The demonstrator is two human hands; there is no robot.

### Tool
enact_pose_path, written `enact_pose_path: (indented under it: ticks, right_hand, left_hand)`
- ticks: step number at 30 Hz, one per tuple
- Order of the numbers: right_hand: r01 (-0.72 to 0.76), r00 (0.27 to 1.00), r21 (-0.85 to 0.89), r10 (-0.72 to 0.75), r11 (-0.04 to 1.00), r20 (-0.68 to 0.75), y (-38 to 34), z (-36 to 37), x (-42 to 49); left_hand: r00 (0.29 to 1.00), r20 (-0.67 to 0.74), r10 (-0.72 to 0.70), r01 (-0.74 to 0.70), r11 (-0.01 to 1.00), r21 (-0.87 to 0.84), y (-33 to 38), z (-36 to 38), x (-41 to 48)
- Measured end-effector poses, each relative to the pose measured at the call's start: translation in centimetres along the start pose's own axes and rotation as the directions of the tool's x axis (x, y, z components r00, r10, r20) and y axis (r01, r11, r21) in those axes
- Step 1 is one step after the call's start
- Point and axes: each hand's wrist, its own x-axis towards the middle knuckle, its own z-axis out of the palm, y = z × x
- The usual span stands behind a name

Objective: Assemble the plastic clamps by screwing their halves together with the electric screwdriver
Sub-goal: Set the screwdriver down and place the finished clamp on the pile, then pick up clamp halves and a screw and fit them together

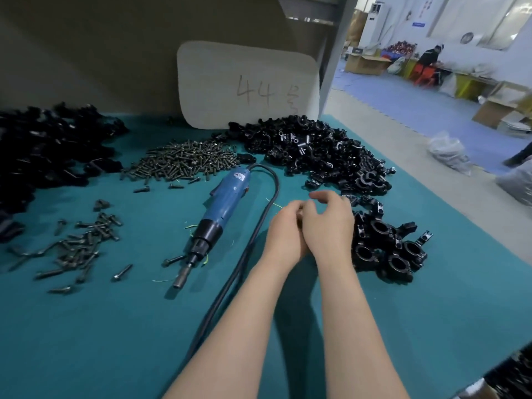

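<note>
Fingers point(319, 194) meet just right of screwdriver point(227, 197), beside clamps point(385, 249).

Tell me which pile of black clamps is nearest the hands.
The small cluster of ring-shaped clamps beside the right hand; the large heap lies farther back, and the other heap sits at the far left.

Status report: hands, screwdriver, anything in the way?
Left hand and right hand touching, anything held hidden. Screwdriver lying untouched to their left. Cable runs beside left forearm; finished clamps close by right hand.
</note>
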Motion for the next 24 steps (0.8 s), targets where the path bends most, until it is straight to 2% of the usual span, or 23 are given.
enact_pose_path:
  ticks: [1,3,5,8,11,14,17,21,24]
  right_hand:
    - [0.019,1.0,0.054,-0.02,0.998,0.019,-0.9,0.9,-0.2]
    - [0.066,0.995,0.153,-0.077,0.986,0.065,-3.2,3.0,-0.6]
    - [0.124,0.978,0.227,-0.157,0.966,0.137,-5.9,5.5,-1.2]
    - [0.191,0.917,0.301,-0.279,0.934,0.286,-9.8,10.1,-3.0]
    - [0.265,0.818,0.292,-0.375,0.919,0.436,-12.8,15.2,-5.3]
    - [0.316,0.727,0.24,-0.397,0.918,0.561,-14.9,19.9,-7.2]
    - [0.411,0.645,0.153,-0.405,0.899,0.648,-16.3,23.8,-8.2]
    - [0.555,0.559,-0.026,-0.35,0.831,0.752,-17.9,27.2,-8.2]
    - [0.573,0.538,-0.064,-0.316,0.817,0.782,-18.8,28.6,-7.7]
  left_hand:
    - [0.999,-0.054,-0.008,0.003,0.996,-0.09,0.2,-1.1,0.3]
    - [0.973,-0.201,0.113,-0.127,0.99,-0.063,0.9,-3.9,0.6]
    - [0.914,-0.375,0.154,-0.181,0.983,-0.037,1.3,-7.9,0.5]
    - [0.781,-0.616,0.102,-0.212,0.971,-0.108,2.4,-14.0,-0.5]
    - [0.649,-0.761,-0.008,-0.261,0.937,-0.232,3.1,-20.3,-1.5]
    - [0.557,-0.823,-0.11,-0.279,0.909,-0.31,2.5,-25.0,-2.3]
    - [0.513,-0.835,-0.198,-0.276,0.883,-0.379,1.8,-27.6,-2.6]
    - [0.516,-0.824,-0.232,-0.258,0.876,-0.408,1.2,-29.2,-2.2]
    - [0.534,-0.812,-0.238,-0.242,0.876,-0.416,1.3,-29.6,-1.7]
